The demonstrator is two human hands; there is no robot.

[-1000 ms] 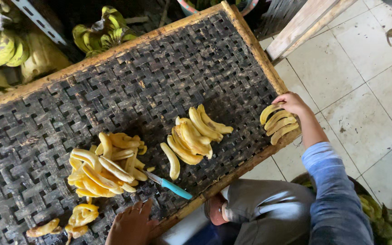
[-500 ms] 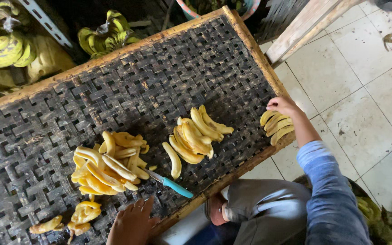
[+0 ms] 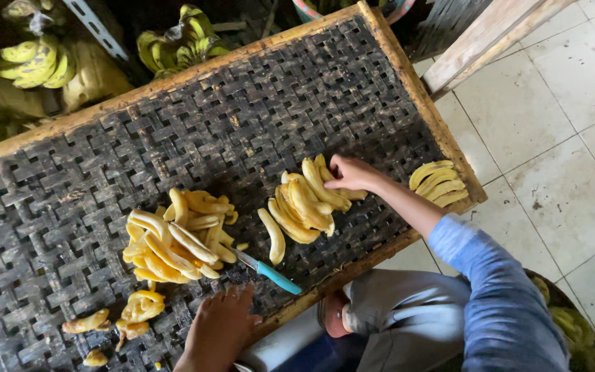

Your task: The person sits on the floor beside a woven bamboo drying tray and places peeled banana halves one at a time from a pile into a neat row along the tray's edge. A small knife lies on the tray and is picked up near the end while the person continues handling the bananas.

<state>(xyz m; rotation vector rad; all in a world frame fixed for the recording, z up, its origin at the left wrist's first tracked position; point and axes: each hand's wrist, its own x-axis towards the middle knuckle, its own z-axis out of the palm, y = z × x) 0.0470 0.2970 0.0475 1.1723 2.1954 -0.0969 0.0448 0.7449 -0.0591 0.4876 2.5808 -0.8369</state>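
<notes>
Peeled bananas sorted on a woven worktop, both my hands on it.

I list: woven worktop (image 3: 173, 138) with wooden rim, filling most of the view; unpeeled green-yellow banana bunches (image 3: 36, 58) beyond its far edge; large heap of peeled bananas (image 3: 173, 238) near left; smaller pile of peeled bananas (image 3: 304, 203) at centre; a peeled hand of bananas (image 3: 437, 183) on the right rim; one single banana (image 3: 272, 235) between the piles; a blue-handled knife (image 3: 270, 272) lying untouched. My right hand (image 3: 352, 174) rests curled on the smaller pile, fingers touching the fruit; grip unclear. My left hand (image 3: 222, 331) lies flat, empty, near the knife.
</notes>
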